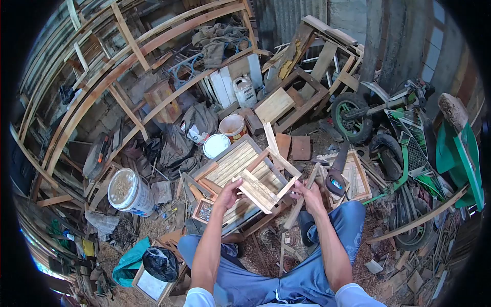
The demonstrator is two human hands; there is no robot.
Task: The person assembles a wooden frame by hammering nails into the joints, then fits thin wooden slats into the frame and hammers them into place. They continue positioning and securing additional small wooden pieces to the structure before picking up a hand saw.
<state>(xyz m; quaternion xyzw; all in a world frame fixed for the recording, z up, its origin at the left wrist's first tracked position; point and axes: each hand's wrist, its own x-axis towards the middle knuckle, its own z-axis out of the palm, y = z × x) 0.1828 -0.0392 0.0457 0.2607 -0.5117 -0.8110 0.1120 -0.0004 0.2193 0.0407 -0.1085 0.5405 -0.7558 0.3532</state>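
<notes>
A small rectangular wooden frame (257,190), with a flat board across part of it, is held up over a slatted wooden workbench top (232,161). My left hand (228,195) is closed around its left edge, thumb on top. At the frame's right corner, my right hand (309,197) is closed, its fingertips against the wood. A narrow wooden strip (295,211) runs past my right hand; I cannot tell whether that hand also grips it. Left of the frame, a small wooden box (204,210) with small metallic bits sits at the bench edge.
Right of the bench, a dark long-bladed tool (336,176) lies on a shallow wooden tray (359,174). A white bucket (130,192) and white lid (216,146) stand left. A green motorbike (404,138) is at the right. Wood scraps (409,279) litter the ground.
</notes>
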